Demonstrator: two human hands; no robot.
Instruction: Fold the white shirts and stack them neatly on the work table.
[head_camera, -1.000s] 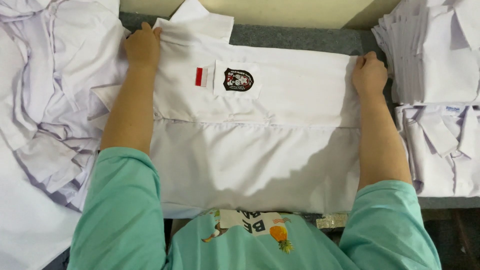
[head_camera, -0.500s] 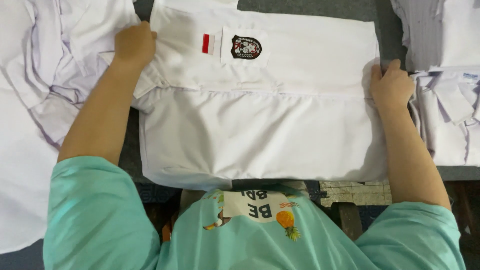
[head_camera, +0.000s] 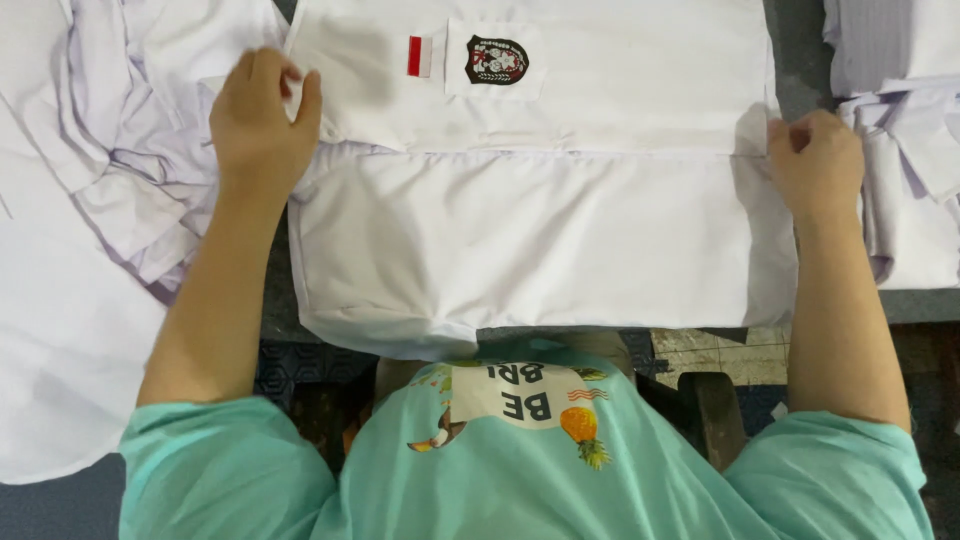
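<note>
Against the frame half a second back: the white shirt (head_camera: 530, 230) sits higher in view, its collar edge now cut off at the top, and both hands have come closer to the person's body along the shirt's side edges. The left hand (head_camera: 262, 120), earlier flat on the shoulder corner, now curls over that edge with the thumb on top of the cloth. The right hand (head_camera: 815, 160) has closed into a loose fist on the opposite edge (whether cloth is pinched inside it, I cannot tell).

Surface: a dark grey table (head_camera: 790, 60), visible only in strips beyond the right hand and under the left forearm. Outboard of the left hand lies a heap of loose white garments (head_camera: 100, 200); outboard of the right hand, a stack of folded white shirts (head_camera: 900, 130). Below the table edge, near the right elbow, patterned floor shows.

The shirt lies flat between the two hands, folded. Its long axis runs hand to hand; collar end points away from the person. A black crest patch (head_camera: 497, 59) and a small red-and-white flag patch (head_camera: 419, 56) sit beyond the left hand, face up.
</note>
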